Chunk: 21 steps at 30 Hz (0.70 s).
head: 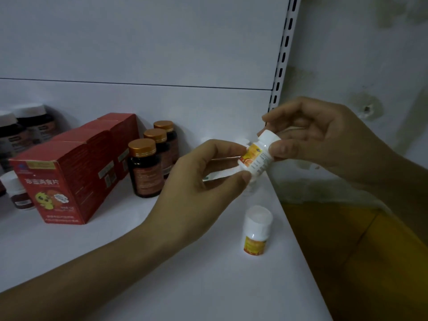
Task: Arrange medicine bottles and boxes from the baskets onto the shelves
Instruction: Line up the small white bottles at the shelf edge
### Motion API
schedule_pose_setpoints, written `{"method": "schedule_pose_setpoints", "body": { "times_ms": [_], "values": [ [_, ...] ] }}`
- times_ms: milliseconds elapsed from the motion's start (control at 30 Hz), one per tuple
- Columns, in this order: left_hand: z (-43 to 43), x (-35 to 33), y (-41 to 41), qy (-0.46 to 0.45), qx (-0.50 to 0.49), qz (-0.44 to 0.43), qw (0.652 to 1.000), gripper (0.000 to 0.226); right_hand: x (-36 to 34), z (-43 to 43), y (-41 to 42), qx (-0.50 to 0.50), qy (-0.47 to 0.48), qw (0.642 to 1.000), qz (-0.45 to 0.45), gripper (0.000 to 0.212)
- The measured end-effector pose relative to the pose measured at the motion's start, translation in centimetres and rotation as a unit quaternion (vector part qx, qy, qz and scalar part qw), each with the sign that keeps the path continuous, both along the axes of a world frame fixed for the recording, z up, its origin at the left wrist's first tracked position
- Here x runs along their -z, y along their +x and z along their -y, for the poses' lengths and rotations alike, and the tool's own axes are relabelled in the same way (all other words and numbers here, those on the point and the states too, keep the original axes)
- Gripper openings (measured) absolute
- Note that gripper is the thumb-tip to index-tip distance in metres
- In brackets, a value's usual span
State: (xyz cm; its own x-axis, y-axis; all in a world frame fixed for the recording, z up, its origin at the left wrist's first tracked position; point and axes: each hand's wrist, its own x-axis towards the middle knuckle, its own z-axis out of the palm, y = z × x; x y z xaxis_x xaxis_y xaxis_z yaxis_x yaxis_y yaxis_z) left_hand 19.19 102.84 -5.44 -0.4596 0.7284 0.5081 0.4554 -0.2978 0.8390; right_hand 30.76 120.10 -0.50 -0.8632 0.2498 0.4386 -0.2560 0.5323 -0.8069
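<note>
- The left hand (203, 179), reaching in from the lower left, pinches the base end of a small white bottle (257, 157) between curled thumb and forefinger.
- The right hand (324, 140), coming from the right edge, pinches the same bottle at its cap end, fingers curled over the top.
- The bottle is held off the shelf (115, 251) at centre right of the frame. It is tilted, cap toward the upper right, orange-and-yellow label facing left.
- A pale shape just behind it may be another white bottle; the light is too dim to be sure.
- A second bottle (257, 230) with the same label stands upright on the shelf below the hands, near the right edge.
- Left of centre, three amber bottles (144, 169) with gold caps stand in a row running back.
- Beside them, further left, is a row of red boxes (67, 179).
- Dark bottles (25, 128) with white caps stand at far left.
</note>
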Motion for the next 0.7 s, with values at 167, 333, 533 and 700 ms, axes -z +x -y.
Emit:
{"method": "schedule_pose_setpoints", "body": {
  "times_ms": [167,333,533,700],
  "values": [
    [-0.7,1.1,-1.7,-0.018,-0.051,-0.037,0.998,0.019,1.5,-0.1,1.0,0.086,0.142,0.986,0.019,0.037],
    [-0.7,2.2,-2.7,-0.044,-0.060,-0.039,0.996,0.013,4.2,0.6,-0.3,0.123,0.235,0.963,0.057,0.031],
    [-0.4,2.7,-2.8,-0.084,-0.056,-0.060,0.993,0.017,5.3,0.8,-1.8,0.133,0.293,0.946,0.029,0.031],
    [-0.4,3.0,-2.8,-0.088,-0.057,-0.068,0.992,0.018,5.7,0.3,-2.1,0.140,0.366,0.920,0.002,0.039]
  ]
}}
